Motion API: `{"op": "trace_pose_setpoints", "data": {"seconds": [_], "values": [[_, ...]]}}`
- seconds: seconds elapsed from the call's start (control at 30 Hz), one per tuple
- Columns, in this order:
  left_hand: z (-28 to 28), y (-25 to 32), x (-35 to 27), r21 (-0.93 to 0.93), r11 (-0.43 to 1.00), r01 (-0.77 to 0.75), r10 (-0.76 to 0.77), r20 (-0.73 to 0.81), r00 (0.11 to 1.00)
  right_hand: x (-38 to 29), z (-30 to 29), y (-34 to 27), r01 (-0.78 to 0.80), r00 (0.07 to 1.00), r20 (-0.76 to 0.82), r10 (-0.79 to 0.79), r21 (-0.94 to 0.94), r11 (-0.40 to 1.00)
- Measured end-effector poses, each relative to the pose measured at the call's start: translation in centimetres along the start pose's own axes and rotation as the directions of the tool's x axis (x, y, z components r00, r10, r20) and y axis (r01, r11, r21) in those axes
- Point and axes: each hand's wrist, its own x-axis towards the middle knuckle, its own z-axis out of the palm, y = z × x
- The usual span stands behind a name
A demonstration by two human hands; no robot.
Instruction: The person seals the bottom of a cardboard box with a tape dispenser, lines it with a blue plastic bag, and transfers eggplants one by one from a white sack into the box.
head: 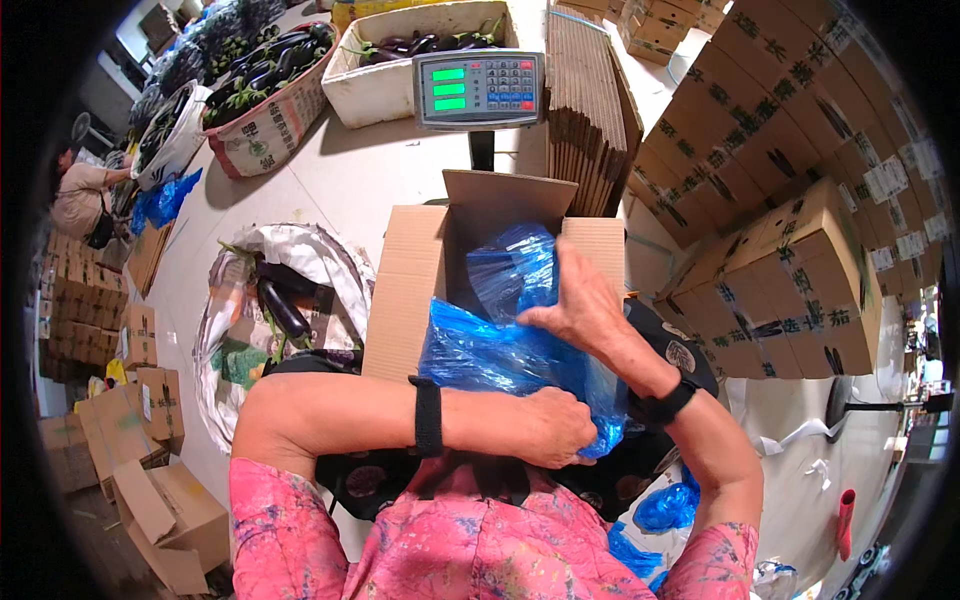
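Note:
An open cardboard box [407, 289] stands before me, its flaps raised, with a blue plastic bag [487, 349] lining it and spilling over the near edge. My left hand [555, 429] is closed on a bunched edge of the bag at the box's near right corner. My right hand [581, 300] reaches over the right side of the box, fingers spread, its thumb against the plastic; whether it grips any of it I cannot tell. A few eggplants [285, 307] lie in a rolled-down woven sack [232, 341] left of the box.
Beyond the box stands a digital scale display [480, 90], near a white foam crate [360, 82] and a sack of eggplants [259, 142]. Flattened cartons [589, 112] stand behind. Stacked boxes [780, 285] rise at right, opened cartons [176, 517] lie lower left. A person [82, 191] sits far left.

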Motion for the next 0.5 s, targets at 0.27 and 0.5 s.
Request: {"op": "trace_pose_setpoints", "data": {"seconds": [0.27,0.5], "values": [[1.5,0.6,1.0,0.055,0.998,-0.044,0.040,0.074,0.996,-0.9,0.7,-1.4,0.133,0.989,-0.035,-0.141,-0.179,0.975],[3.2,2.0,0.2,0.226,0.964,-0.142,0.143,0.012,0.990,-1.7,2.2,2.1,0.132,0.929,0.370,0.009,-0.355,0.926]]}}
